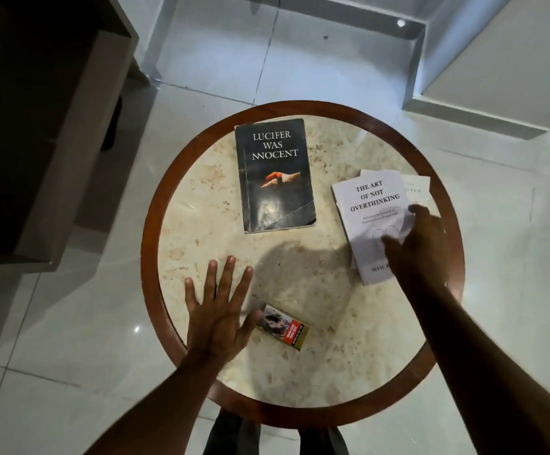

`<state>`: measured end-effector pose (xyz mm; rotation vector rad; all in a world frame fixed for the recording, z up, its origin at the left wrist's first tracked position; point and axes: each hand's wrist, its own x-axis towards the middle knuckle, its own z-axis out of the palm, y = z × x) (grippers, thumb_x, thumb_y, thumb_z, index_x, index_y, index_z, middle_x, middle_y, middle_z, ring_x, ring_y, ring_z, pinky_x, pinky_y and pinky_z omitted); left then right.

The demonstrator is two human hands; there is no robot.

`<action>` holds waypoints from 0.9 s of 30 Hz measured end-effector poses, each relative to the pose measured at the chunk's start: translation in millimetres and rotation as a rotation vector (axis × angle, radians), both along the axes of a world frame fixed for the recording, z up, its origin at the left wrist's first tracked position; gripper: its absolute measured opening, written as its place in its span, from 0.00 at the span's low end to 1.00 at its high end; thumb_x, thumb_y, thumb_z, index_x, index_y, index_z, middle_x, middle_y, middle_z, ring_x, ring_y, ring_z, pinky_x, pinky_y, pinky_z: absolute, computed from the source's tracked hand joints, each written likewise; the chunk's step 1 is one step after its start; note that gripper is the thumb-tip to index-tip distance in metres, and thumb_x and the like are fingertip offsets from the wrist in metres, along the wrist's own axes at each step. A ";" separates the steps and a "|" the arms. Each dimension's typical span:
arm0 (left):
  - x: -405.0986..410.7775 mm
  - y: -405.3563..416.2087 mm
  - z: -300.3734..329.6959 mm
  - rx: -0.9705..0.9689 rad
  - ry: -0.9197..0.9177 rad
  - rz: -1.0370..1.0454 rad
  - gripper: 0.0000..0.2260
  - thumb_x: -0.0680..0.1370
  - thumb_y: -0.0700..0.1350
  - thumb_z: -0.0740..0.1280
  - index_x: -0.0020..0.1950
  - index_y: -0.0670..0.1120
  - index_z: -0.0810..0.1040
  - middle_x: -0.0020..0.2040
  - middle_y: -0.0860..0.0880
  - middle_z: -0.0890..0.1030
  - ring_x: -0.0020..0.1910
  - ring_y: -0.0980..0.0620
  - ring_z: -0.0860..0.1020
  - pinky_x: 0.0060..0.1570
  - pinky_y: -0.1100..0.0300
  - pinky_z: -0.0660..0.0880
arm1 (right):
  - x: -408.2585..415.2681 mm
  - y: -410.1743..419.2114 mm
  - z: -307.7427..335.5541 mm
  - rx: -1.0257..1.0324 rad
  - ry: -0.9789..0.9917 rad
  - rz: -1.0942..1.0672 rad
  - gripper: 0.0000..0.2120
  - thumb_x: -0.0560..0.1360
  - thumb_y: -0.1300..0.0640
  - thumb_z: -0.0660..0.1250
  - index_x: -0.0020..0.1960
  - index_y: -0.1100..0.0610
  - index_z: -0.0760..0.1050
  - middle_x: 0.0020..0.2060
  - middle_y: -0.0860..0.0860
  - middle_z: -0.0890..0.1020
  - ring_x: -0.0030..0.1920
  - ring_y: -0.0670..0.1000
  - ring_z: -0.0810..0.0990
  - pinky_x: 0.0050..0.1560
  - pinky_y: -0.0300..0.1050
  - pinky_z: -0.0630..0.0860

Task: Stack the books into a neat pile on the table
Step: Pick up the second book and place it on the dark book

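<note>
A dark book titled "Lucifer Was Innocent" lies flat at the far middle of the round table. At the right, a white book titled "The Art of Not Overthinking" lies askew on another pale book, which shows only at its far right corner. My right hand rests on the white book's near right part, fingers bent over it; whether it grips the book I cannot tell. My left hand lies flat on the table at the near left, fingers spread, holding nothing.
A small printed box lies on the table beside my left thumb. The table has a brown wooden rim and stands on a tiled floor. A dark cabinet stands at the left, pale furniture at the far right.
</note>
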<state>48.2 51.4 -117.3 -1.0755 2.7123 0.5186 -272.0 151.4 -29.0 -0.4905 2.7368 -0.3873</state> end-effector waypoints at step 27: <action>4.9 1.5 -16.6 -0.064 0.022 0.057 0.26 0.84 0.57 0.46 0.83 0.58 0.50 0.85 0.48 0.53 0.84 0.42 0.50 0.77 0.29 0.50 | -35.6 -81.6 18.1 -0.369 -0.408 -0.156 0.07 0.69 0.66 0.68 0.35 0.57 0.78 0.38 0.55 0.83 0.34 0.55 0.80 0.33 0.46 0.80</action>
